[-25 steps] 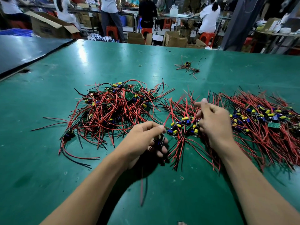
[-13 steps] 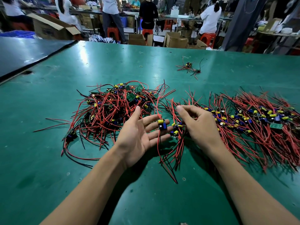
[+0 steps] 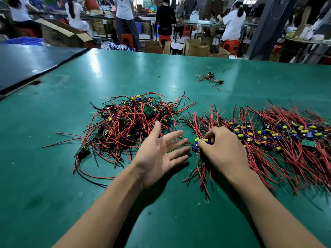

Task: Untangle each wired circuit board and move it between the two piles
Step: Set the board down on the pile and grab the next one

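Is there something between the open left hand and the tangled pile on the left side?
Nothing visible. The left hand is open, palm up, at the near right edge of the tangled pile, its thumb over the red wires. The right hand pinches a board at the other pile.

Left hand [image 3: 157, 154] open, palm up, beside tangled pile [image 3: 132, 122]. Right hand [image 3: 222, 149] pinches circuit board [image 3: 200, 143] at neat pile's [image 3: 279, 138] near edge.

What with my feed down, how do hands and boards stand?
Left hand open, palm up. Right hand pinching wired circuit board at edge of right pile. Its wires overlap that pile's.
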Demonstrator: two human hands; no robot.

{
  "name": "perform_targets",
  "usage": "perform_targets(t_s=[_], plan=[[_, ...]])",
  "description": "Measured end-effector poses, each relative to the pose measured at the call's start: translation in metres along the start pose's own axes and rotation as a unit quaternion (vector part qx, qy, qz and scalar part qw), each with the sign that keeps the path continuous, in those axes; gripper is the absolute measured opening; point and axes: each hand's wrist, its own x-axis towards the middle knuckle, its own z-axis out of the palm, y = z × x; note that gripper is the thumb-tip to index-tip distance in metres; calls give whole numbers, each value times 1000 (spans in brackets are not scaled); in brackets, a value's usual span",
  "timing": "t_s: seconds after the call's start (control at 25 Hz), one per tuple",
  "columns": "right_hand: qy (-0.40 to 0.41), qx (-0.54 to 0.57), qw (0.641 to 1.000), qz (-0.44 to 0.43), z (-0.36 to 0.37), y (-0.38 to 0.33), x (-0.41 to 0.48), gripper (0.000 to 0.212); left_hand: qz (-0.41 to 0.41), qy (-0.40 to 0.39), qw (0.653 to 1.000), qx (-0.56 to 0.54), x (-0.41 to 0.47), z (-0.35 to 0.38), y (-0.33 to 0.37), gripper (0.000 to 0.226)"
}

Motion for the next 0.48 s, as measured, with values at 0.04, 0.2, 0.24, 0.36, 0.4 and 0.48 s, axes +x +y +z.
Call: perform_targets(t_s=[0.04, 0.2, 0.24, 0.36, 0.4, 0.48], plan=[[-2, -22, 1000, 15, -1, 0, 0, 21, 1, 5, 1000, 9, 0, -1, 0, 78], [-5, -18, 1000, 11, -5, -3, 2, 15, 1, 22, 999, 36, 0, -1, 0, 78], [0, -8, 1000, -26, -4, -4, 1, 22, -2, 25, 999, 45, 0, -1, -1, 77], [-3, -29, 991, -129, 7, -9, -4, 40, -7, 29, 998, 61, 1, 0, -2, 76], [-14, -43, 991, -125, 11, -10, -5, 46, -7, 32, 998, 60, 2, 0, -2, 75], [-30, -74, 992, -97, 16, -5, -2, 52, -6, 36, 998, 59, 3, 0, -2, 72]])
